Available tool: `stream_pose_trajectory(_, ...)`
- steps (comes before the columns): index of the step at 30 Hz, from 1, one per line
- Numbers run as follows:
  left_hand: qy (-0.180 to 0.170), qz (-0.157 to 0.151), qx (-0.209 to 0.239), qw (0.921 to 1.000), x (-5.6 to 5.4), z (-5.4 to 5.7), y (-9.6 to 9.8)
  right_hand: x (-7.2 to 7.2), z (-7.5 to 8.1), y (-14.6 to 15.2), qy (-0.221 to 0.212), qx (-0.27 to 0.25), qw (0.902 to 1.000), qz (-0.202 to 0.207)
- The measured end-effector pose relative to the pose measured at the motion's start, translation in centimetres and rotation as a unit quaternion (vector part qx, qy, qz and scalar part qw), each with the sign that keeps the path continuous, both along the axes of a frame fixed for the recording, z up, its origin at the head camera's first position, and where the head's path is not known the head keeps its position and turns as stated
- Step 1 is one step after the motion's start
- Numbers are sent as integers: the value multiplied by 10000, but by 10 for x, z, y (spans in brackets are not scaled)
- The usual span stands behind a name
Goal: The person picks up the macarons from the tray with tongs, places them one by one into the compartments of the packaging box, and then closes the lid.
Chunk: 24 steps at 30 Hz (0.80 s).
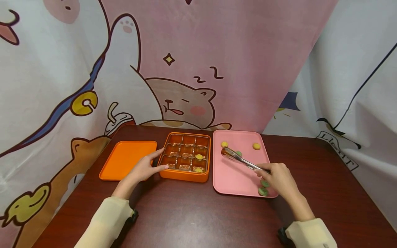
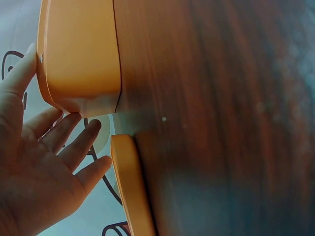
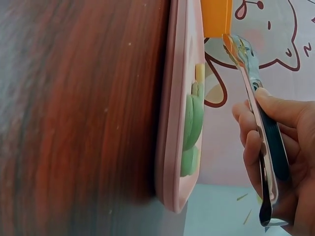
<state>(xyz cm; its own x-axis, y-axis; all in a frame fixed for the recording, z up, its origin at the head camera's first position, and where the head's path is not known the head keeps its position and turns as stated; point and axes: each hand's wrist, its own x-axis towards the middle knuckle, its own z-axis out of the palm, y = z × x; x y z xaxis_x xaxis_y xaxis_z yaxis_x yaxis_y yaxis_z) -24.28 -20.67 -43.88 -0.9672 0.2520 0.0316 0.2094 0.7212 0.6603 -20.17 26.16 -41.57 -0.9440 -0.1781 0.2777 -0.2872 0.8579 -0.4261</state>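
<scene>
An orange box (image 1: 185, 175) holds a clear divided insert with small compartments. Two yellow macarons (image 1: 199, 157) sit in its right column, in the middle and front compartments. My left hand (image 1: 145, 168) touches the box's left side, its thumb at the front left corner; the fingers (image 2: 81, 147) are spread and fairly straight. Metal tongs (image 1: 240, 159) are gripped in my right hand (image 1: 279, 179), above a pink tray (image 1: 229, 184). Their tips point left over the tray, and I see no macaron clearly between them. Green macarons (image 3: 193, 120) lie on the tray below that hand.
Left of the box lies a flat orange lid (image 1: 128, 160). Two more yellow macarons, one of them at the right (image 1: 256, 146), rest toward the tray's back, and a green macaron (image 1: 238, 153) is partly behind the tongs. A printed curtain (image 1: 248, 69) hangs behind the dark wooden table (image 1: 186, 213).
</scene>
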Motion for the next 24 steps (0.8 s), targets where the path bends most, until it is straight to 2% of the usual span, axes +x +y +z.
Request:
stream_pose_trajectory(15,147,-100,81,9998,-1,-1,0,-15,5,-20,-145,-260,9995,70)
stream_pose_trajectory(24,130,-38,81,9999,-1,-1,0,-21,4,-34,-161,-366,9992,45)
